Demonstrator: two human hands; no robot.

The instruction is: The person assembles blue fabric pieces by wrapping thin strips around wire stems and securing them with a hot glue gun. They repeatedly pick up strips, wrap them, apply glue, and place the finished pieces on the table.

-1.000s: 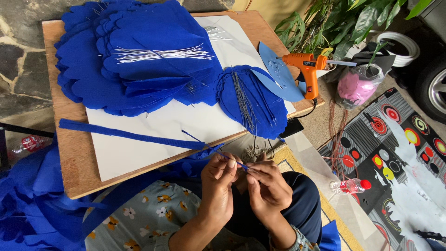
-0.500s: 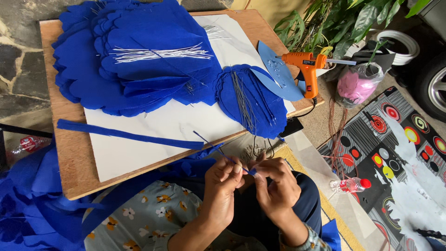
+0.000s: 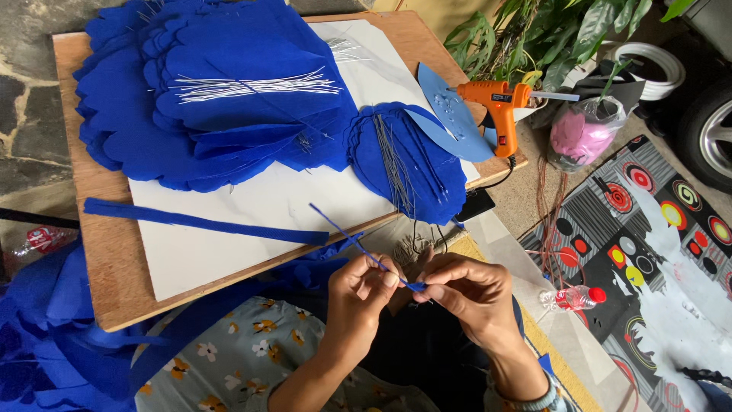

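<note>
Two hands meet just below the board's near edge: the left hand (image 3: 358, 294) and the right hand (image 3: 465, 294) both pinch closed, fingertips nearly touching, on a thin blue-wrapped wire (image 3: 358, 246) that slants up and away over the white sheet (image 3: 252, 214). The wire looks blue along all of its visible length, so the wrapping seems close to its end at the fingers, though the tip itself is hidden. A flat strip of blue crepe (image 3: 202, 220) lies loose on the sheet. Farther out, a big heap of scalloped blue petals (image 3: 221, 114), matte and crinkled, carries a bundle of bare pale wires (image 3: 255, 85), seemingly yet to be covered. A smaller petal stack (image 3: 408, 160) holds dark wires, beside an orange glue gun (image 3: 499, 111) at the wooden board (image 3: 107, 267) edge.
</note>
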